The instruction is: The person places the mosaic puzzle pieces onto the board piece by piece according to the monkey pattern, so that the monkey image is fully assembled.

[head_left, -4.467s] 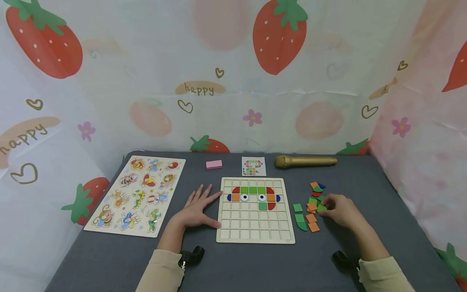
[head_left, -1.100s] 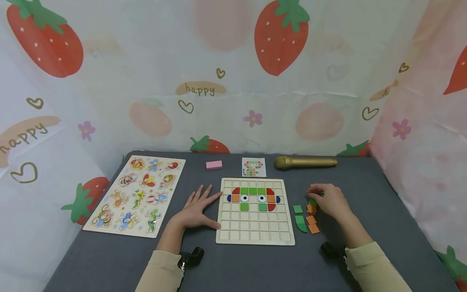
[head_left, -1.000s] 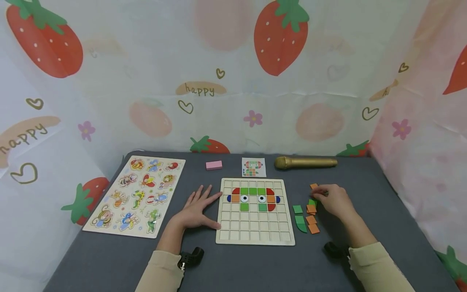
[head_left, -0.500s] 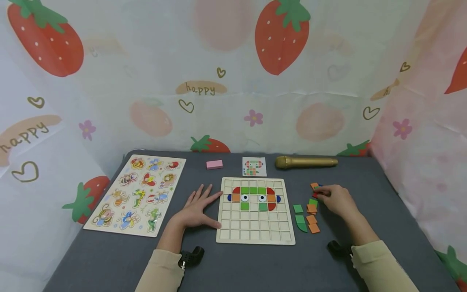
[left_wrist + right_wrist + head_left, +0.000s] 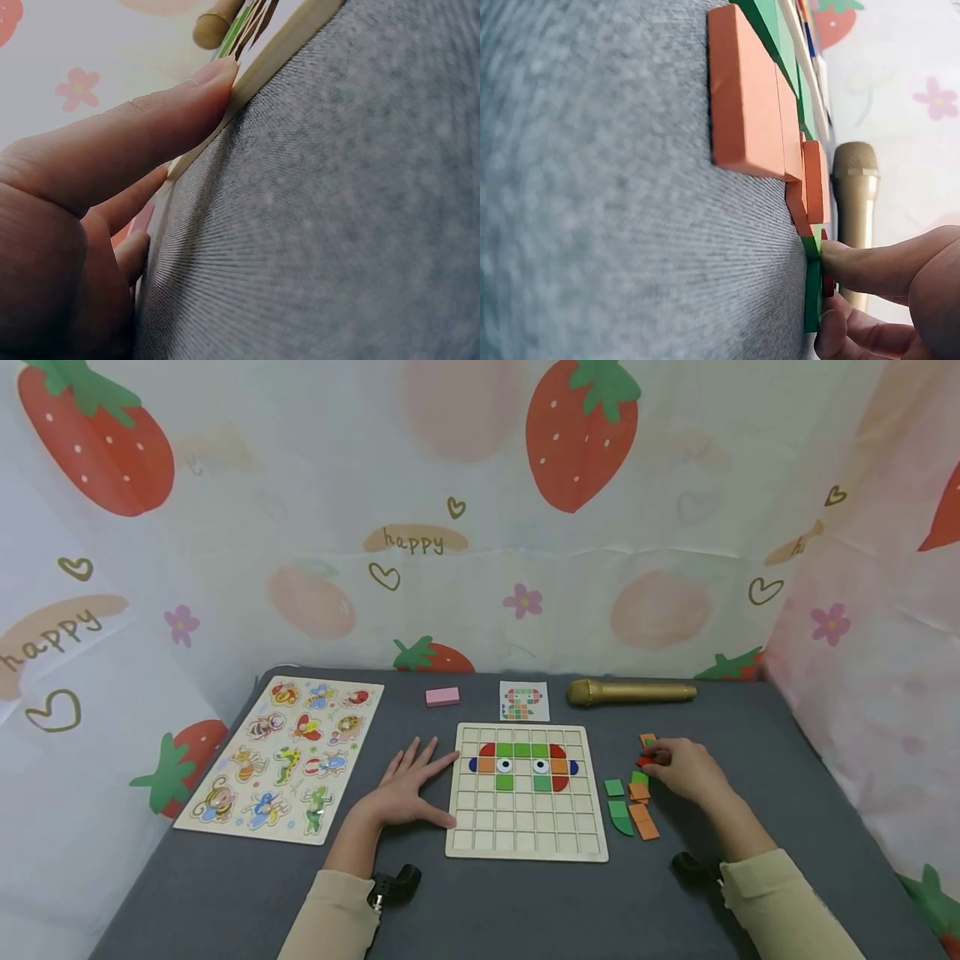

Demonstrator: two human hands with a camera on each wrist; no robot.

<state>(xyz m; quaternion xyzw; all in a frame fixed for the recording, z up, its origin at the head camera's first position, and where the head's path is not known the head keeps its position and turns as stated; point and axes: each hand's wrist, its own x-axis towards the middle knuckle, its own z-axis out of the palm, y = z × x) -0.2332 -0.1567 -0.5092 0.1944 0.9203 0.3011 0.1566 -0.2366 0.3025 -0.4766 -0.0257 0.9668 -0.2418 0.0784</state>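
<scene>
My left hand (image 5: 405, 789) lies spread beside the wooden grid board (image 5: 525, 839), its thumb and a fingertip against the board's left edge. In the left wrist view the thumb (image 5: 172, 109) presses that pale edge. Red, green, orange and blue pieces with two eye tiles form a face in the upper grid. At the right, my right hand (image 5: 686, 770) reaches into the loose pieces, pinching a red piece (image 5: 643, 762) between thumb and fingers. Green pieces (image 5: 812, 292) lie right under the fingers in the right wrist view, with orange squares (image 5: 746, 97) nearer the camera.
A puzzle board with cartoon insects (image 5: 251, 764) lies at the left. Along the back are a pink block (image 5: 442, 697), a small pattern card (image 5: 524, 702) and a gold microphone (image 5: 630, 692). Green pieces (image 5: 617, 811) lie just right of the grid board.
A green square has been added below the left eye on the board. My right hand has returned to the pile's far end and taken hold of a red piece. Orange squares shifted slightly.
</scene>
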